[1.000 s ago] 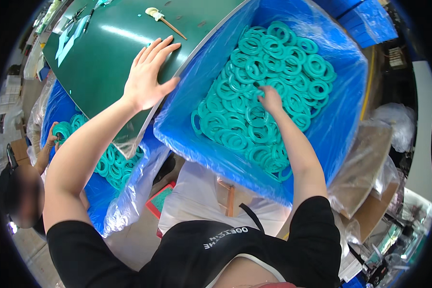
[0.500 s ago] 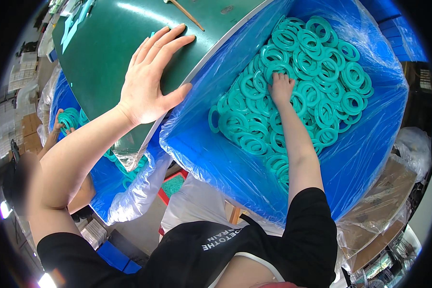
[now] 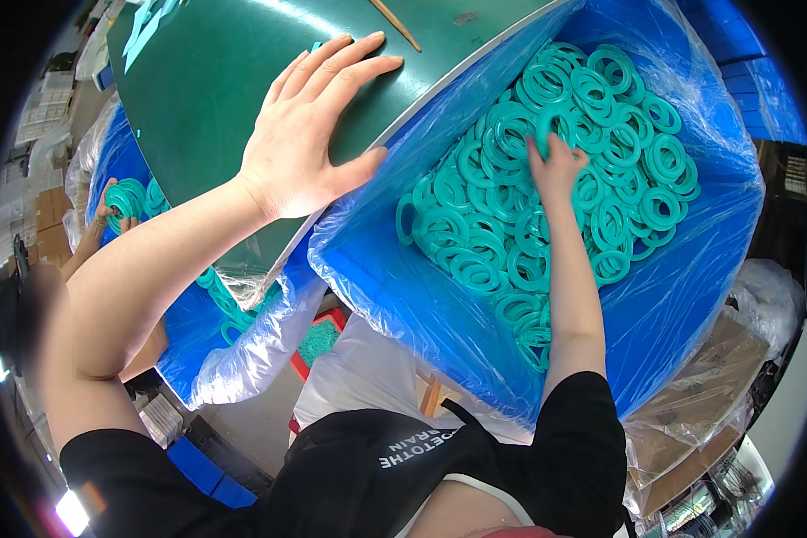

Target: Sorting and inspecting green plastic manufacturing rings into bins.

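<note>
Our right hand [image 3: 554, 166] has pushed deeper toward 12 o'clock, fingers now curled on teal rings [image 3: 601, 193], while the left hand [image 3: 309, 134] stays spread flat, holding nothing, on the green tabletop [image 3: 215, 81].

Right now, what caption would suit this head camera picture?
Right hand digs into teal rings in a blue-lined bin; left hand lies flat on green table.

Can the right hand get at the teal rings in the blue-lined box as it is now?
Probably yes. The right hand already lies on the pile of teal rings; the blue-lined box is open on top, with nothing over them.
</note>
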The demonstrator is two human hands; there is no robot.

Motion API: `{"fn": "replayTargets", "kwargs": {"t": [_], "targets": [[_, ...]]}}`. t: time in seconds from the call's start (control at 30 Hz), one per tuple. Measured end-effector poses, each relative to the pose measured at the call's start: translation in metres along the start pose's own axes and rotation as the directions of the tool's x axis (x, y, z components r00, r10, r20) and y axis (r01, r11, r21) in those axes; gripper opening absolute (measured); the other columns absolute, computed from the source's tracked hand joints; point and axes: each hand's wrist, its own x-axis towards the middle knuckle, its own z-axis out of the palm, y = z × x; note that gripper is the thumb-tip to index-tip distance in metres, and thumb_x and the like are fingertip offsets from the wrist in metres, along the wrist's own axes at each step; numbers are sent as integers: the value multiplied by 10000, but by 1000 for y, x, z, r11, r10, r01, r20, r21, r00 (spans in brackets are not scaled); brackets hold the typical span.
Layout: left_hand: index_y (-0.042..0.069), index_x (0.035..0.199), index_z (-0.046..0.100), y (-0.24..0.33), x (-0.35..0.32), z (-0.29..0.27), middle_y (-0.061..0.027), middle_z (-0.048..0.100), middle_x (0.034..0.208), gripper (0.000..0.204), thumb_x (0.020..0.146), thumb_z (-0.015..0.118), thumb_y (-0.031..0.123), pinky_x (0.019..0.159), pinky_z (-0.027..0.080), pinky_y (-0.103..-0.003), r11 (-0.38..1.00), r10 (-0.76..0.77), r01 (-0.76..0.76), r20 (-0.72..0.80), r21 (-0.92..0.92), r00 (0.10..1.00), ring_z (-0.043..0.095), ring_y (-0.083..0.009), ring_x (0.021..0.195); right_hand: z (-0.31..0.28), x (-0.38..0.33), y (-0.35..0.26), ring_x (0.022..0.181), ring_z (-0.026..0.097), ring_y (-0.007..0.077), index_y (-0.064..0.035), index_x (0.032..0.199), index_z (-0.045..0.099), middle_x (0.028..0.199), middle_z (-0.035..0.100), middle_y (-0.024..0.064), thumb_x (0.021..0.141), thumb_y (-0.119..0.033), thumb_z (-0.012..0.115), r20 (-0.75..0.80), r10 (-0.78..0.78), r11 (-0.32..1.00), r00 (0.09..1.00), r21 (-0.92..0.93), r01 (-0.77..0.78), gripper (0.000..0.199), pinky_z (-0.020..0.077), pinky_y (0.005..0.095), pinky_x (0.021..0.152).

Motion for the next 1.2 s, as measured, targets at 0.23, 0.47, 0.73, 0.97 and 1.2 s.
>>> {"fn": "replayTargets", "kwargs": {"t": [0.23,0.47,0.73,0.97,1.2], "targets": [[150,1328,410,-2,-1,4,-77,350,1430,702,666,609,277,1100,191,-460,1000,-7,7,4,2,1000,274,-309,1340,53,-14,-22,1148,454,222,-86,1119,553,1194,514,82,588,-518,760,386,-22,938,922,-311,153,715,285,497,973],[145,1323,412,-1,-2,1,-82,350,1428,687,677,600,286,1105,186,-459,1000,12,-12,-17,0,1000,282,-307,1334,41,-34,-39,1122,469,232,-70,1009,608,1128,559,95,529,-424,799,485,-228,884,844,-261,388,626,288,476,1015],[147,1323,410,-2,-4,4,-82,356,1422,686,680,601,289,1107,187,-462,1000,14,-14,-32,-5,999,279,-297,1337,52,-45,-32,1006,546,236,-57,982,571,962,619,83,619,-258,722,579,-248,869,776,-221,442,442,318,445,967],[150,1323,410,-2,-6,1,-81,355,1421,683,682,597,295,1107,186,-465,1000,18,-18,-46,3,999,278,-289,1338,51,-55,-55,1009,553,242,-46,1067,538,982,618,91,636,-242,676,406,-332,904,852,-122,411,493,315,448,965],[149,1321,410,-1,-4,5,-78,357,1419,683,679,595,295,1111,187,-466,1000,27,-27,-56,-9,998,285,-288,1335,79,-69,-40,1015,553,214,-68,1031,552,1004,614,83,674,-219,683,446,-391,789,805,-287,543,409,308,461,984]]}}
